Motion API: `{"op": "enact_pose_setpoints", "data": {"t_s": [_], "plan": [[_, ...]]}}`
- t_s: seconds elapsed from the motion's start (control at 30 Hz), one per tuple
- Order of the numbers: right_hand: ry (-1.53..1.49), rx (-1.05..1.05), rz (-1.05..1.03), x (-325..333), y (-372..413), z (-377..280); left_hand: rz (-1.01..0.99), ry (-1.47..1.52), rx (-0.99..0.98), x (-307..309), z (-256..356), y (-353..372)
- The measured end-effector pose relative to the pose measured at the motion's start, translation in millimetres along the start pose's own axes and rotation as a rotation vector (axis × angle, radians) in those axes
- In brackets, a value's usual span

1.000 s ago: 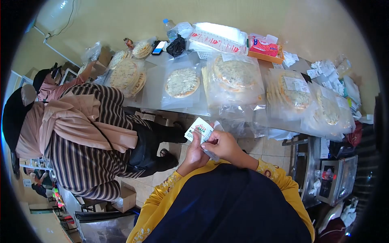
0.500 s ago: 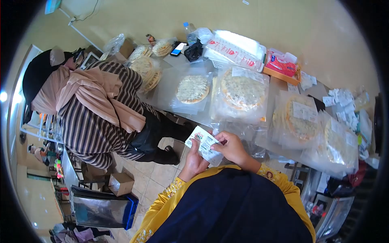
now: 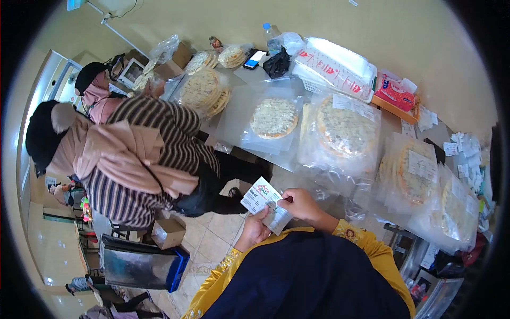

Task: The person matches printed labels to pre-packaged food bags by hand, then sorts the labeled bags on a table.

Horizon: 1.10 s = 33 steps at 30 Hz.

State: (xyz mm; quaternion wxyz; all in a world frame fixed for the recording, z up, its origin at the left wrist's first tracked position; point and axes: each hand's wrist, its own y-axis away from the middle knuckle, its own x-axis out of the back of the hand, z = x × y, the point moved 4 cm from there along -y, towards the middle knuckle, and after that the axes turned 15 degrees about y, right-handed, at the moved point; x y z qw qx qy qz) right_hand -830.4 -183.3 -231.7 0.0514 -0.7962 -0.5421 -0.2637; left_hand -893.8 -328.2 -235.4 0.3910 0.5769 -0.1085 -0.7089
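Observation:
In front of my chest I hold a small stack of white printed labels (image 3: 265, 199) with a green and red logo and the word Beef on top. My left hand (image 3: 253, 229) grips the labels from below, thumb across their lower left edge. The fingers of my right hand (image 3: 302, 204) are pinched at the right edge of the same labels. Beyond my hands, on the table, are a bare pizza (image 3: 273, 118) on clear plastic and a bagged pizza stack (image 3: 345, 127) with a label on top. More bagged pizzas (image 3: 417, 173) lie to the right.
A person in a striped top (image 3: 127, 186) stands close on my left, with another person (image 3: 101, 90) beyond. Stacked pizza bases (image 3: 202, 90), a phone (image 3: 255, 59), a bottle (image 3: 272, 42) and a white basket (image 3: 340, 69) line the table's back. Crumpled paper (image 3: 467, 149) lies far right.
The view has swung left, showing a second person. The labels now face me more fully, with the word Beef readable. My right fingers stay at the labels' right edge.

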Motion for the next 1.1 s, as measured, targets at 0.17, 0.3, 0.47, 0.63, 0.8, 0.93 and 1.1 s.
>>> {"op": "enact_pose_setpoints", "data": {"t_s": [0.17, 0.3, 0.47, 0.63, 0.8, 0.93, 1.1], "plan": [[-0.129, -0.032, 0.041, -53.1, -47.2, -3.3, -0.019, -0.088, 0.064, 22.9, 54.7, -15.2], [-0.465, -0.310, -0.102, -85.8, -85.7, 7.4, -0.091, -0.135, 0.130, 33.0, 109.8, -35.0], [-0.925, -0.653, 0.129, -133.7, -116.7, 60.7, -0.133, -0.231, 0.138, 54.0, 168.8, -52.3], [-1.064, -0.654, 0.355, -128.9, -135.0, 68.1, 0.015, -0.298, 0.151, 56.5, 199.3, -49.4], [-1.137, -0.645, 0.552, -111.8, -160.3, 61.3, -0.056, -0.289, 0.242, 50.3, 209.4, -46.3], [-1.199, -0.707, 0.572, -108.5, -178.6, 60.1, -0.130, -0.311, 0.268, 55.7, 210.6, -49.1], [-1.242, -0.736, 0.315, -139.9, -191.5, 68.8, -0.123, -0.378, 0.194, 64.4, 207.1, -55.5]]}}
